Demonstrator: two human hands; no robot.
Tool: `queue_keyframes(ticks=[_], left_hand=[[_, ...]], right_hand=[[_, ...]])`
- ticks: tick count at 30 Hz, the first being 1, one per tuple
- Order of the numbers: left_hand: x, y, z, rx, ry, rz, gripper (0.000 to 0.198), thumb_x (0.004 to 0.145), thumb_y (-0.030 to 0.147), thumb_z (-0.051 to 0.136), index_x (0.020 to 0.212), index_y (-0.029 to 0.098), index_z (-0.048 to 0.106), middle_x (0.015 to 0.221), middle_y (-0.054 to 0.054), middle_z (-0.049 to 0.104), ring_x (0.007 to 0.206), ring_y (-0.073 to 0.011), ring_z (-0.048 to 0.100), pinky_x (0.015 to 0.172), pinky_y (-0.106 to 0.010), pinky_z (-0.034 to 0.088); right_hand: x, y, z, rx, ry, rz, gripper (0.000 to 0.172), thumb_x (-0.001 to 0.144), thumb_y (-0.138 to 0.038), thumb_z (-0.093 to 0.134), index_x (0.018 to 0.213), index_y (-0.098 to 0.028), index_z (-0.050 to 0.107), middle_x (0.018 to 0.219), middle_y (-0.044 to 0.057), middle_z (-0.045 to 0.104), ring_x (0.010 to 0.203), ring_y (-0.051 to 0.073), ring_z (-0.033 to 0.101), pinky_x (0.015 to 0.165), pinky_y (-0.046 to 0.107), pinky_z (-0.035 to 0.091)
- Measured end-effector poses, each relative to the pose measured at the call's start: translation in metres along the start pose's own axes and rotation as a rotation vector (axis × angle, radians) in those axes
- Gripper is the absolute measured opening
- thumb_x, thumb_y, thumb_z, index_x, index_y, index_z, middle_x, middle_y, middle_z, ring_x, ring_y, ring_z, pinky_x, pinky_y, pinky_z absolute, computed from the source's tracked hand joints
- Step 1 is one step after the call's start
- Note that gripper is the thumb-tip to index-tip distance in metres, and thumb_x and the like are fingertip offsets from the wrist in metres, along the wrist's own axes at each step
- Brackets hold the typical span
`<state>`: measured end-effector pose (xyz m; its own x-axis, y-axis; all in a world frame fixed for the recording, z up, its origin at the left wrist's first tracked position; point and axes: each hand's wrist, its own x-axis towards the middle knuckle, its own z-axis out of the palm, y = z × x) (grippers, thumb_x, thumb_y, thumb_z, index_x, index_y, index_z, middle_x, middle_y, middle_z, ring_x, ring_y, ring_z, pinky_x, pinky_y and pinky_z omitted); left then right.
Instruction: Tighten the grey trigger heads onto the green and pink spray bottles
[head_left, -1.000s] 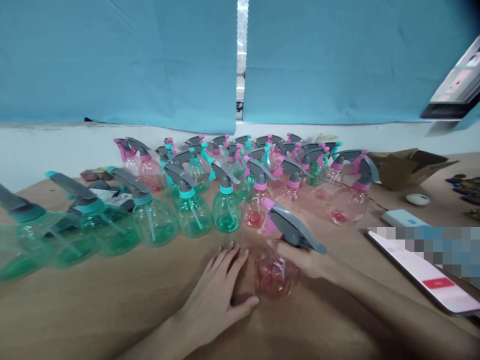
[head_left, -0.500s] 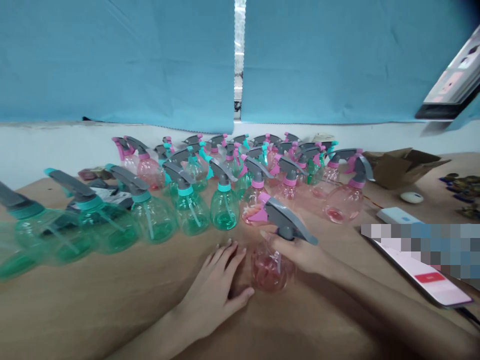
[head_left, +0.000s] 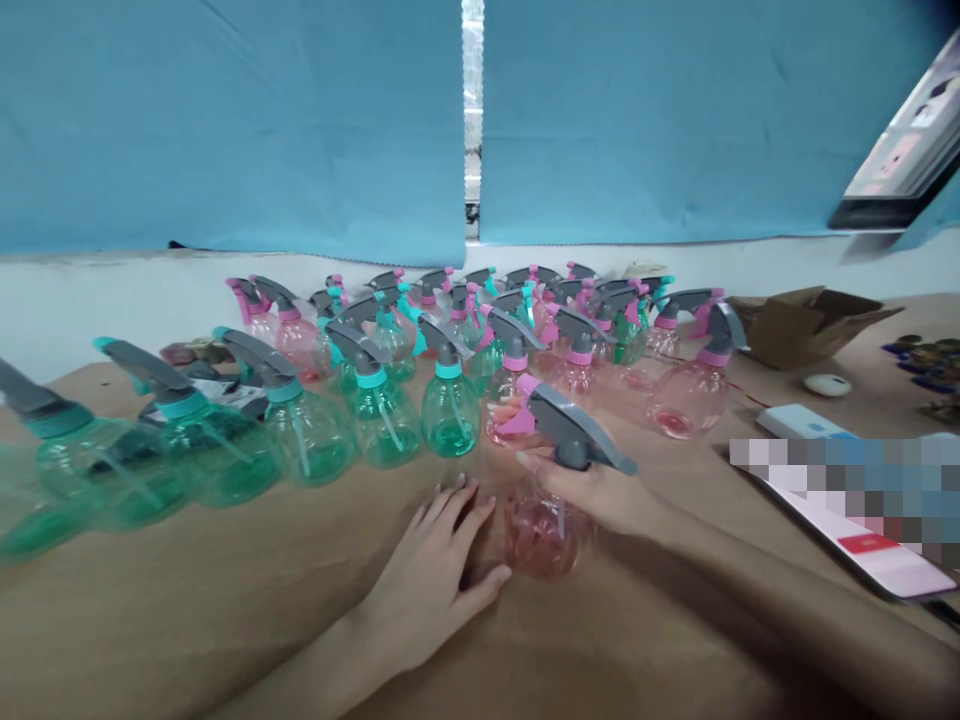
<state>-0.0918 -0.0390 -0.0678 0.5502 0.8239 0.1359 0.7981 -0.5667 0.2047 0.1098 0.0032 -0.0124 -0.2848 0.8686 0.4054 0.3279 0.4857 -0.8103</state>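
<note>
My right hand (head_left: 592,490) is wrapped round the neck of a clear pink spray bottle (head_left: 544,540), which has a grey head and a pink trigger. A dark reddish patch shows low in this bottle. To its left, my left hand (head_left: 442,550) rests flat on the wooden table (head_left: 187,610), fingers spread and apart from the bottle. Just beyond stands a green spray bottle (head_left: 450,415) with a turquoise collar, and several more green ones (head_left: 307,435) run off to the left. A pink spray bottle (head_left: 686,400) stands to the right.
Many more pink and green spray bottles crowd the back of the table by the wall. An opened cardboard box (head_left: 802,325), a white mouse (head_left: 827,385), a small white box (head_left: 806,422) and a phone (head_left: 892,570) lie at the right. Blue curtains (head_left: 240,120) hang behind.
The view has shifted very slightly. Both hands stay in nearly the same place, the right one still holding the pink spray bottle.
</note>
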Motion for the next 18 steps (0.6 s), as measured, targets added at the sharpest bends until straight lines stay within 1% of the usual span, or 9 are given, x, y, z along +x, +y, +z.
queue_keyframes(ticks=[2, 4, 6, 10, 14, 16, 18], left_hand=[[-0.0003, 0.0001, -0.0001, 0.001, 0.000, 0.002, 0.055, 0.089, 0.050, 0.045, 0.132, 0.016, 0.043, 0.142, -0.014, 0.037, 0.129, -0.0314, 0.032, 0.102, -0.052, 0.029], [-0.0004, 0.0004, -0.0003, 0.000, 0.006, -0.001, 0.055, 0.089, 0.051, 0.045, 0.132, 0.017, 0.043, 0.142, -0.014, 0.037, 0.129, -0.0312, 0.032, 0.102, -0.052, 0.029], [-0.0002, 0.0007, -0.0005, 0.003, 0.014, -0.002, 0.055, 0.089, 0.051, 0.045, 0.132, 0.017, 0.043, 0.142, -0.014, 0.037, 0.129, -0.0309, 0.032, 0.103, -0.052, 0.029], [0.0006, 0.0007, 0.0000, 0.009, 0.030, 0.003, 0.055, 0.089, 0.051, 0.045, 0.132, 0.017, 0.042, 0.141, -0.013, 0.038, 0.129, -0.0305, 0.033, 0.102, -0.051, 0.029], [0.0008, 0.0003, 0.0011, -0.002, 0.042, 0.010, 0.053, 0.088, 0.049, 0.046, 0.131, 0.017, 0.044, 0.140, -0.013, 0.039, 0.129, -0.0308, 0.033, 0.103, -0.051, 0.029], [0.0009, 0.0004, 0.0010, 0.004, 0.036, 0.013, 0.054, 0.088, 0.049, 0.046, 0.131, 0.016, 0.044, 0.141, -0.014, 0.039, 0.129, -0.0311, 0.033, 0.103, -0.051, 0.029], [0.0013, 0.0007, 0.0004, 0.012, 0.027, 0.014, 0.055, 0.089, 0.049, 0.045, 0.132, 0.015, 0.043, 0.141, -0.014, 0.039, 0.129, -0.0311, 0.033, 0.102, -0.051, 0.030]], right_hand=[[-0.0004, 0.0016, 0.0002, 0.046, -0.039, 0.048, 0.018, 0.080, -0.035, 0.055, 0.090, -0.023, 0.065, 0.090, 0.004, 0.071, 0.080, 0.019, 0.068, 0.072, 0.035, 0.056], [-0.0009, 0.0039, 0.0005, 0.086, -0.037, 0.037, 0.015, 0.079, -0.035, 0.057, 0.085, -0.024, 0.065, 0.093, 0.003, 0.071, 0.085, 0.020, 0.068, 0.078, 0.036, 0.055], [-0.0011, 0.0054, 0.0005, 0.114, -0.031, 0.021, 0.012, 0.077, -0.033, 0.058, 0.083, -0.025, 0.065, 0.093, 0.003, 0.071, 0.087, 0.019, 0.067, 0.080, 0.035, 0.054], [-0.0007, 0.0032, -0.0006, 0.090, -0.060, 0.060, 0.010, 0.077, -0.029, 0.056, 0.084, -0.025, 0.063, 0.090, 0.003, 0.070, 0.086, 0.020, 0.067, 0.078, 0.037, 0.055], [0.0005, -0.0007, -0.0012, 0.098, -0.119, 0.041, 0.012, 0.074, -0.022, 0.052, 0.081, -0.025, 0.061, 0.086, 0.001, 0.069, 0.085, 0.019, 0.066, 0.084, 0.039, 0.051], [0.0012, -0.0014, -0.0008, 0.104, -0.112, 0.032, 0.013, 0.073, -0.021, 0.052, 0.082, -0.025, 0.060, 0.082, 0.000, 0.068, 0.085, 0.019, 0.066, 0.085, 0.039, 0.051], [0.0015, -0.0019, -0.0005, 0.092, -0.073, 0.015, 0.014, 0.071, -0.022, 0.052, 0.082, -0.025, 0.059, 0.080, -0.001, 0.068, 0.085, 0.019, 0.066, 0.082, 0.037, 0.052]])
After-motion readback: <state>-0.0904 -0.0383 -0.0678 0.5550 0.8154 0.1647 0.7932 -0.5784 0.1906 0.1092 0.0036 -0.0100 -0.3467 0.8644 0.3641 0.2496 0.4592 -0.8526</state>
